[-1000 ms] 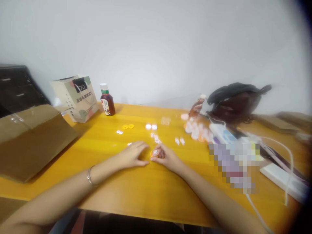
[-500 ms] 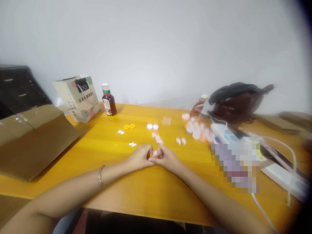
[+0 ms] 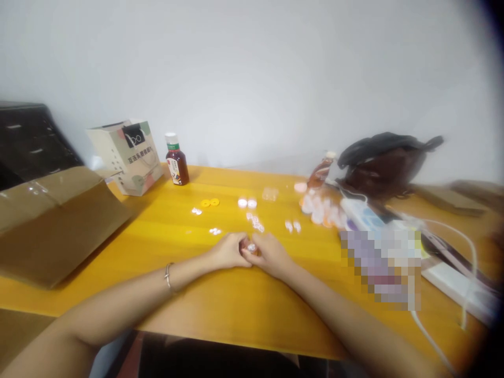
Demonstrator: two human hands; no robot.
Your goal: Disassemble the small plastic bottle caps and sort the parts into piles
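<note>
Both hands meet low over the middle of the yellow wooden table (image 3: 220, 299). Between their fingers is a small round orange-and-white piece (image 3: 252, 247), blurred and partly covered. My left hand (image 3: 228, 251) is closed around its left side, and my right hand (image 3: 272, 255) grips it from the right with curled fingers. Just beyond lie small white pieces with reddish marks (image 3: 255, 222) in a slanting row. Farther back sit two white round caps (image 3: 247, 203), and to their left two yellow rings (image 3: 210, 202). Small white pieces (image 3: 214, 231) lie left of the hands, and two others (image 3: 292, 227) to the right.
An open cardboard box (image 3: 59, 226) and a paper bag (image 3: 134, 157) stand left, beside a dark red bottle (image 3: 177, 163). On the right are a pile of white and orange pieces (image 3: 321, 210), another bottle (image 3: 321, 170), a dark bag (image 3: 386, 163) and white cables (image 3: 472, 257).
The right fingers have shifted over the small piece, covering more of its orange part. Both hands stay together at the same place. The view has moved slightly.
</note>
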